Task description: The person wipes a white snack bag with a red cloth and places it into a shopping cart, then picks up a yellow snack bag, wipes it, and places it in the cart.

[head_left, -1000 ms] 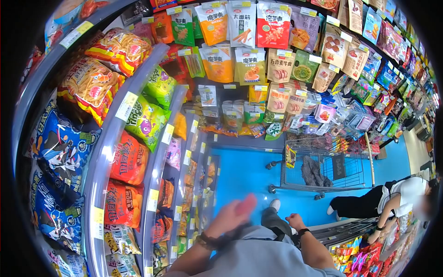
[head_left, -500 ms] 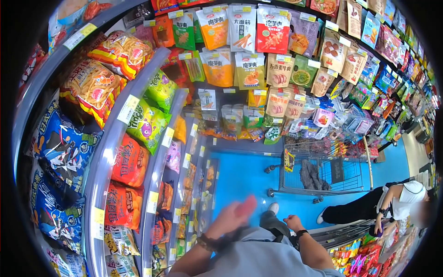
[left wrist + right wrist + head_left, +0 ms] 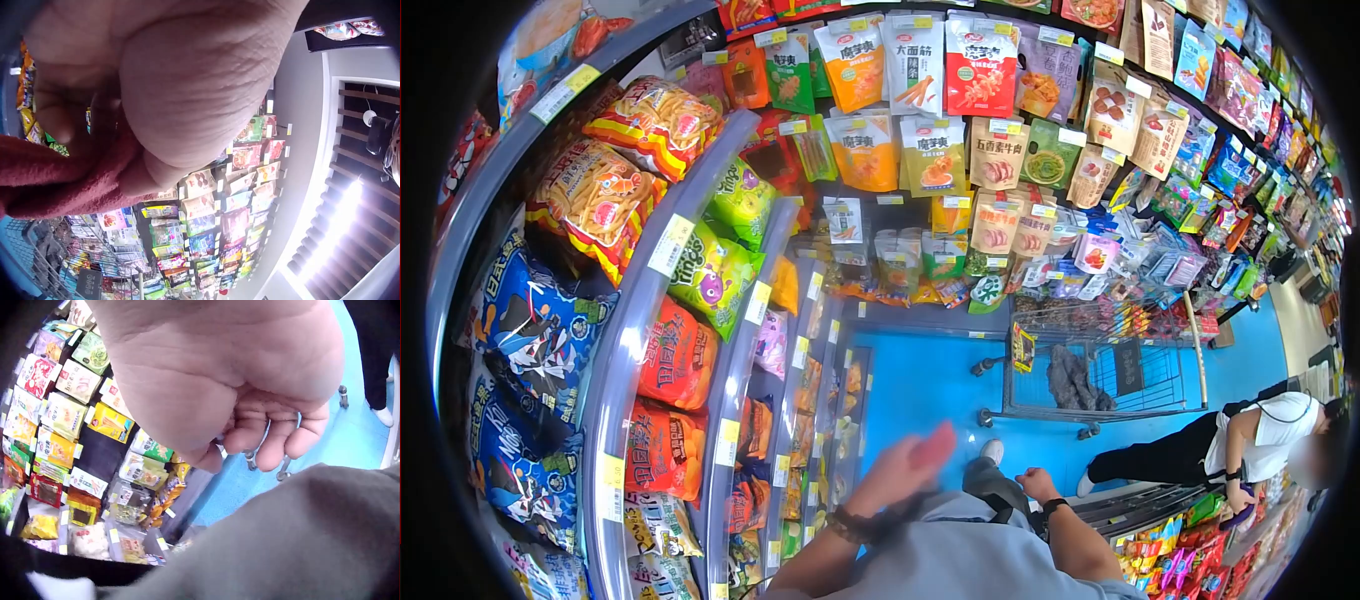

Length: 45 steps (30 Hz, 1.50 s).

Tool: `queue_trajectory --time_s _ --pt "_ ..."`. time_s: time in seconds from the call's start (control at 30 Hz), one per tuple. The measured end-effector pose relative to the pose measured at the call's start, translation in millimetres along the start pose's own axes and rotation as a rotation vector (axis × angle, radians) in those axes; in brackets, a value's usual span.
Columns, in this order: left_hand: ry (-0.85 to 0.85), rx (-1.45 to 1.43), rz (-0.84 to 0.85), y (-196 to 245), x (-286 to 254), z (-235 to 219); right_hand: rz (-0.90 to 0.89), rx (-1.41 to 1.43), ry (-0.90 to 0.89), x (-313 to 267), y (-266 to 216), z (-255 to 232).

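In the head view my left hand is held in front of the grey shirt, blurred, with a reddish patch at its fingers. The left wrist view shows that hand gripping a dark red cloth, its fingers partly hidden by palm and cloth. Low beside the trouser leg, my right hand hangs above the blue floor. Its fingers are loosely curled and hold nothing in the right wrist view. Neither hand touches the shelved snack bags on the left or the hanging packets ahead.
A wire cart with a dark grey cloth inside stands ahead to the right on the blue floor. A person in a white top leans by the lower right shelves, a purple item at their hand. Tiered shelves curve along the left.
The person at the right has moved slightly left, and a purple item has come into view at their hand. The head view has shifted slightly. My hands keep the same pose.
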<state>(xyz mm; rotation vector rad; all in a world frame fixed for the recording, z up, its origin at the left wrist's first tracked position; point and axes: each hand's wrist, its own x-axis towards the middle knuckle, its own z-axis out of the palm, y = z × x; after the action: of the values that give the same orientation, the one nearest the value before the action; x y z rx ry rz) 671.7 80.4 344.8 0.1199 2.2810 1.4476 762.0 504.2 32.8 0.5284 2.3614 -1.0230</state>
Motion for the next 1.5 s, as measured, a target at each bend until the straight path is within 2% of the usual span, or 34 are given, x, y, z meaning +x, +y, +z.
queue_trajectory --time_s 0.07,0.1,0.13,0.2,0.27,0.3,0.37,0.47,0.57,0.7,0.8,1.03,1.23,1.33,1.43,1.5 --pt "-0.007 0.013 -0.043 1 1 1 -0.155 0.04 -0.011 13 21 4" --pt "-0.009 0.026 -0.069 -3 1 2 -0.013 0.211 0.008 6 -6 -6" --pt "-0.017 0.038 -0.099 -8 0 4 0.136 0.382 0.028 -10 -72 -28" --pt "0.023 0.006 -0.04 -18 3 6 -0.074 0.784 -0.096 -19 -135 -60" --pt "0.037 -0.018 0.005 -24 6 8 -0.201 1.175 -0.354 -52 -225 -106" --pt "-0.007 -0.041 -0.15 -13 5 4 -0.337 1.346 -0.451 -73 -268 -128" --pt "0.01 -0.078 -0.114 -13 6 5 -0.54 1.641 -0.666 -114 -337 -168" --pt "0.025 -0.123 -0.133 -2 5 5 -0.73 1.74 -0.808 -148 -380 -197" --pt "0.082 0.028 -0.032 22 -1 0 -0.789 1.745 -0.86 -160 -395 -208" --pt "0.038 -0.022 -0.138 23 -5 -4 -0.745 1.772 -0.853 -167 -397 -210" --pt "0.084 0.011 -0.057 20 -8 -1 -0.726 1.803 -0.85 -169 -395 -205" --pt "0.087 -0.052 -0.057 22 -5 4 -0.733 1.786 -0.826 -173 -397 -210" --pt "0.088 -0.031 -0.061 24 -1 3 -0.828 1.742 -0.84 -170 -391 -210" --pt "0.087 -0.026 -0.061 28 -4 3 -0.787 1.782 -0.855 -173 -389 -211" --pt "0.093 -0.056 -0.071 24 1 3 -0.844 1.786 -0.896 -172 -389 -213" --pt "0.105 -0.065 -0.097 26 4 3 -0.861 1.55 -0.742 -158 -374 -212"
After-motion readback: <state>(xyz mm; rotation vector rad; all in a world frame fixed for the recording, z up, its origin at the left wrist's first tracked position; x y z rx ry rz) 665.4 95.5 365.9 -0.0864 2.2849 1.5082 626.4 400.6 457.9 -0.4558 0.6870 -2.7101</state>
